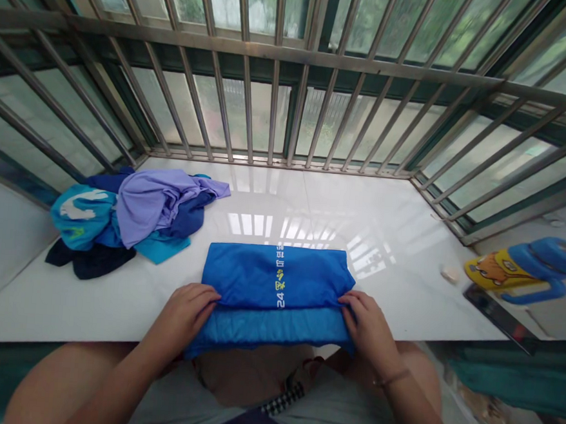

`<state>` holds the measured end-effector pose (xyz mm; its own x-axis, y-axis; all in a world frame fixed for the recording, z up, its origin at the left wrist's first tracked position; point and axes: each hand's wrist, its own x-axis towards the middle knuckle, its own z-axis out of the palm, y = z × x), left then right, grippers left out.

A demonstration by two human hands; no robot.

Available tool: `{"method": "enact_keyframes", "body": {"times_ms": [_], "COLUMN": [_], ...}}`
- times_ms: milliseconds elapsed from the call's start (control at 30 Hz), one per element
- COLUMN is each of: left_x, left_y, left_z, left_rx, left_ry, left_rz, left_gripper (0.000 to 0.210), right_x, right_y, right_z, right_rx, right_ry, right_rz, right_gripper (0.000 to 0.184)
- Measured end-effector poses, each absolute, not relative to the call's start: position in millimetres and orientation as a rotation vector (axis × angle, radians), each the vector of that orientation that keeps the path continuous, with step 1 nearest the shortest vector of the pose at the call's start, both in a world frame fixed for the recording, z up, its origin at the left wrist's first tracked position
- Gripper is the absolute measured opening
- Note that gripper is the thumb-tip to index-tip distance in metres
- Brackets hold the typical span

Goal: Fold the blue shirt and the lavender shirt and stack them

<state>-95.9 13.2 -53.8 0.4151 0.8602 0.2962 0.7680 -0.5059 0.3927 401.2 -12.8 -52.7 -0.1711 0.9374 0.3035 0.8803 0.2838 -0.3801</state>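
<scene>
Blue cloth [242, 275], long axis left-to-right, lies between your left hand [185, 310] and right hand [370, 321]; each pinches one end, both equally near.

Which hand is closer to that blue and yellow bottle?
Right. The right hand pinches the right side of the blue cloth, left of the bottle; the left hand, at the left side, is farther.

Blue garment [244, 277]: inner folds hidden | forearms [129, 369]: cut off at bottom | greenery [400, 20] outside: blurred
</scene>
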Motion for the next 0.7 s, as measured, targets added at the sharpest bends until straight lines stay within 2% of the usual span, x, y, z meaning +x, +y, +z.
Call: {"method": "enact_keyframes", "body": {"times_ms": [133, 400, 700], "left_x": [-93, -94, -105], "left_y": [0, 3, -8], "left_z": [-71, -64, -69], "left_rx": [2.434, 2.313, 2.374], "left_ry": [1.496, 1.564, 1.570], "left_rz": [0.757, 0.902, 0.788], "left_gripper": [0.026, 0.029, 0.028], "right_x": [399, 400, 401], "right_y": [-22, -30, -43], "right_z": [-71, -66, -51], "right_rx": [-1.639, -1.574, -1.535], "right_ry": [-2.052, -2.005, -2.159], "right_rz": [0.090, -0.008, 0.106], "right_gripper": [0.023, 0.024, 0.026]}}
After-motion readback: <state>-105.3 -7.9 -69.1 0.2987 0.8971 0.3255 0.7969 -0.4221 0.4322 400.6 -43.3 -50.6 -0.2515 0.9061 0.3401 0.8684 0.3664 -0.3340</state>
